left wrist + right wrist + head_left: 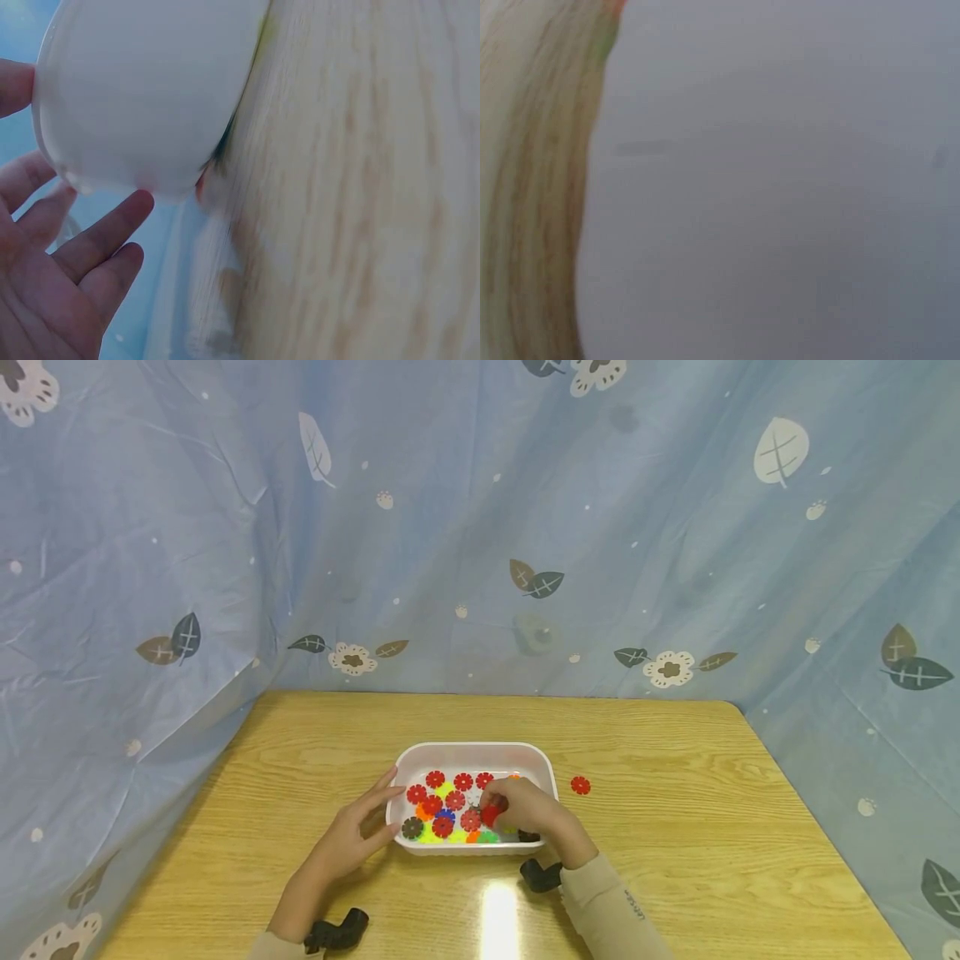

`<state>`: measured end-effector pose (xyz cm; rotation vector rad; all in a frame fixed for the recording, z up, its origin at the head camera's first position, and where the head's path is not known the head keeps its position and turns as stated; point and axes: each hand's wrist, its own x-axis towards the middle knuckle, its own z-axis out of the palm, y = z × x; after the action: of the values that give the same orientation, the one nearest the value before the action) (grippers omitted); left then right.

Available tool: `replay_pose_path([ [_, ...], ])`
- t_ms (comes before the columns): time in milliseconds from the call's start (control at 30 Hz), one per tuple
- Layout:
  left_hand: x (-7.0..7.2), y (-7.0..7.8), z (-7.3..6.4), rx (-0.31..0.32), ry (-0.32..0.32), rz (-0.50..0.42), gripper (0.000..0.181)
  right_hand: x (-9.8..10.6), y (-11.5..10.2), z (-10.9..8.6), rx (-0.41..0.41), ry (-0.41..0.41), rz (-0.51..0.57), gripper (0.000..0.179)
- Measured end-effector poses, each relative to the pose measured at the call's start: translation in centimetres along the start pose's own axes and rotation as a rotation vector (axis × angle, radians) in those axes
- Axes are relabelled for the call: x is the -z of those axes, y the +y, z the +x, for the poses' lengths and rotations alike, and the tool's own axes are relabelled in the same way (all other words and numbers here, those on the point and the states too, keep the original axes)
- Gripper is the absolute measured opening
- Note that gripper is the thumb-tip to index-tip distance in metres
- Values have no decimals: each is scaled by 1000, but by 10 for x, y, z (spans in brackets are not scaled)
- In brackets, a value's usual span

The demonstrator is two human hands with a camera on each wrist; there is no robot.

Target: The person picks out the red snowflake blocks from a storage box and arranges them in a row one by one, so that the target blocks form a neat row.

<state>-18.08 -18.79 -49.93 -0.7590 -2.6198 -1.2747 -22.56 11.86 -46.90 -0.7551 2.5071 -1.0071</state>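
Observation:
A white plastic box [471,850] on the table holds several notched, snowflake-shaped building discs [455,800], in red, yellow, orange, blue, green and dark colours. My left hand [351,837] touches the box's left end with spread, fairly straight fingers; the left wrist view shows its fingertips against the white wall [142,90]. Inside the box, toward its right side, my right hand [523,807] pinches a red snowflake disc [491,815]. Its fingertips are partly hidden by the hand. The box wall [765,195] fills most of the blurred right wrist view, where no hand shows.
One red snowflake disc [581,785] lies on the wooden table [675,827] to the right of the box. A blue patterned curtain [465,527] hangs behind and at both sides. Black wrist-worn devices [337,931] sit under both wrists.

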Motion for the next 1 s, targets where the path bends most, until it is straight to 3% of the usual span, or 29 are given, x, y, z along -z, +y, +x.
replay_pose_path([
  [200, 0, 0, -1, -5, 5, 16, 48, 3, 3, 2, 52, 74, 80, 22],
  [533, 1, 1, -1, 5, 4, 4, 48, 7, 3, -2, 44, 141, 287, 35],
  [733, 0, 0, 0, -2, 4, 17, 48, 14, 5, -7, 70, 197, 466, 39],
  [833, 0, 0, 0, -2, 1, 13, 49, 21, 6, -12, 56, 228, 553, 42],
  [1000, 0, 0, -1, 1, -2, 0, 48, 33, 12, -24, 20, 315, 596, 43],
])
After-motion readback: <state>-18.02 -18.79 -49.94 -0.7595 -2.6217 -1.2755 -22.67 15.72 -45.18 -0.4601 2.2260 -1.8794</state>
